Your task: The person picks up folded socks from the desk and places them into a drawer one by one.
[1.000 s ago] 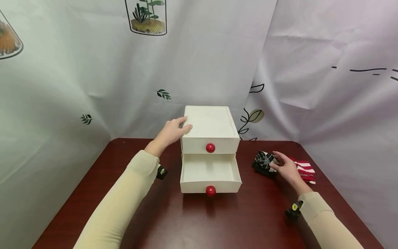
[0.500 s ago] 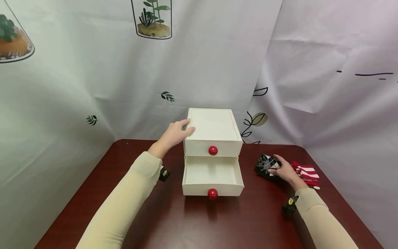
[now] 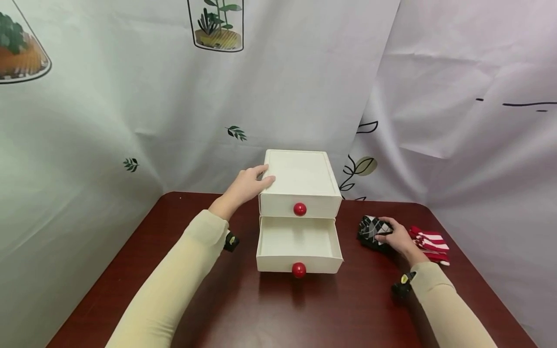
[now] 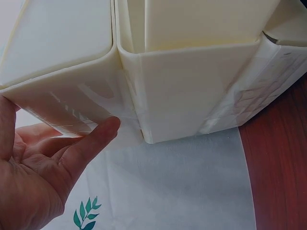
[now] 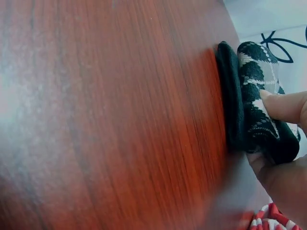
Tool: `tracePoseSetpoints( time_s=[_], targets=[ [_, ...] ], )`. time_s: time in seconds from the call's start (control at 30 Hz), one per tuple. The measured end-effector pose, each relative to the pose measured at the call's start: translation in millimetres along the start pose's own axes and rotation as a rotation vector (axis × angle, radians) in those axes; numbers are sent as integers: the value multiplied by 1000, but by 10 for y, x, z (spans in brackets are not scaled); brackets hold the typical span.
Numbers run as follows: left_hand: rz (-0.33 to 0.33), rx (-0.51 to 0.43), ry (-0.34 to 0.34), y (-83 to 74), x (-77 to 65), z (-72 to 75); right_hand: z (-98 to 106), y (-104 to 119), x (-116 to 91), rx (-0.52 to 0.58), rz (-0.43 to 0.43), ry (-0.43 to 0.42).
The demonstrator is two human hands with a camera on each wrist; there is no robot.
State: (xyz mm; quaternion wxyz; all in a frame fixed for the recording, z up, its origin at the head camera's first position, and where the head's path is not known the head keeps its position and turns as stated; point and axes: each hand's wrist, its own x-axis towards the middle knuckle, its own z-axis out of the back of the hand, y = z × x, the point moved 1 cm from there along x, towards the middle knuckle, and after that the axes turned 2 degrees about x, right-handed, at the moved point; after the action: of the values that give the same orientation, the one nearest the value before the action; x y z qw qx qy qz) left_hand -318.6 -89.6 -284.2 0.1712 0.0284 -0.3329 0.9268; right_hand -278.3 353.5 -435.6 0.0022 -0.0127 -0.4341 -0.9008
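A white two-tier drawer cabinet (image 3: 302,171) stands at the table's middle, its red-knobbed lower drawer (image 3: 300,263) pulled out and the upper drawer (image 3: 278,206) closed. My left hand (image 3: 247,184) rests at the cabinet's upper left edge, fingers extended and thumb laid against it. To the right, my right hand (image 3: 397,238) pinches a folded black argyle sock (image 5: 259,91); the thumb presses its patterned face while a fingertip shows beneath. Part of the black fold (image 5: 231,96) lies against the table. Beside that hand is a folded red-and-white striped sock (image 3: 431,241).
The dark red wooden table (image 3: 209,299) has rounded far corners. White patterned cloth (image 3: 196,96) hangs behind and along both sides. The open drawer juts toward the front, and its inside is bare.
The head view has shifted slightly, moving everything a little right. My right hand has closed in on the argyle sock. My left hand stays on the cabinet.
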Motion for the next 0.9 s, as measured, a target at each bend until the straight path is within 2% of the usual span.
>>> tracePoseSetpoints(
  time_s=[0.27, 0.47, 0.63, 0.77, 0.9],
  targets=[
    [1, 4, 3, -1, -1, -6, -20, -49, -61, 92, -73, -19],
    [2, 1, 0, 10, 9, -9, -33, 5, -109, 134, -53, -74],
    [2, -1, 2, 1, 13, -7, 9, 135, -172, 183, -51, -110],
    [5, 0, 4, 3, 16, -4, 57, 337, -237, 295, -54, -122],
    [9, 6, 5, 17, 13, -1, 106, 612, -319, 491, -40, -147]
  ],
)
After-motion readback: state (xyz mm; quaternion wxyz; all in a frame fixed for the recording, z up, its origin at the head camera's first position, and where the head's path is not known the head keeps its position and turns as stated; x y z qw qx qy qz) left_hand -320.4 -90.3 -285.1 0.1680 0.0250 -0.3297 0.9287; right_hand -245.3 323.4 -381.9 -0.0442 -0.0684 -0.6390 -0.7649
